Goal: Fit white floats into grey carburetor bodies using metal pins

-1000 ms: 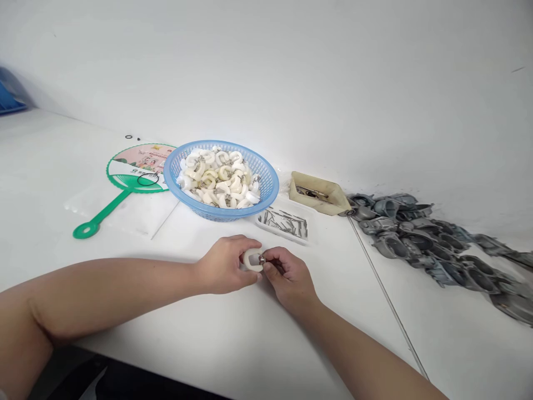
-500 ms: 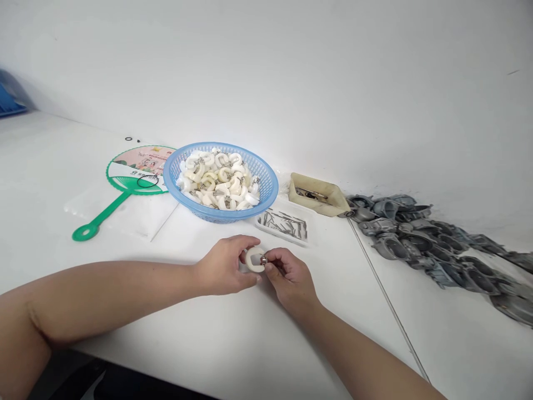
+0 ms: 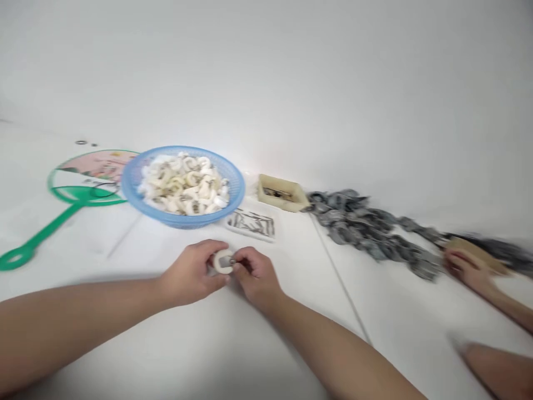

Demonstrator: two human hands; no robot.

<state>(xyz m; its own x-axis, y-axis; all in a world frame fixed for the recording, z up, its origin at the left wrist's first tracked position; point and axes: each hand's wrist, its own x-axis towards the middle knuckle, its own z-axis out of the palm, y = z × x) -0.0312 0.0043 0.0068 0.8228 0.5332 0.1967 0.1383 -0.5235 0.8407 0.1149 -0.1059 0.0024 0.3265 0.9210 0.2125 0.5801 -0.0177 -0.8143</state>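
A white, C-shaped plastic ring (image 3: 218, 263) is gripped between the thumb and fingers of my left hand (image 3: 195, 272). At the ring's right side, my right hand (image 3: 259, 278) pinches a small shiny metal piece (image 3: 232, 260) that looks like a spring, set against the ring's gap. My right fingertips partly cover it. Just beyond my hands stands a blue plastic basket (image 3: 183, 223) heaped with similar white and yellowish rings (image 3: 187, 186) bearing metal bits. Close to its right lies a shallow white tray (image 3: 266, 239) of thin metal pins (image 3: 252, 222).
Behind the pin tray sits a cream box (image 3: 291, 204) with metal parts inside. Grey metal castings (image 3: 358, 222) are piled rightward along the wall. Another person's hand (image 3: 470, 272) is by a tan object (image 3: 478, 254) there. A green-handled fan (image 3: 50, 228) lies at left.
The view has swung right, so everything sits further left in the picture. Another person's hand and forearm have come into sight at the right. My hands keep hold of the ring and metal piece.
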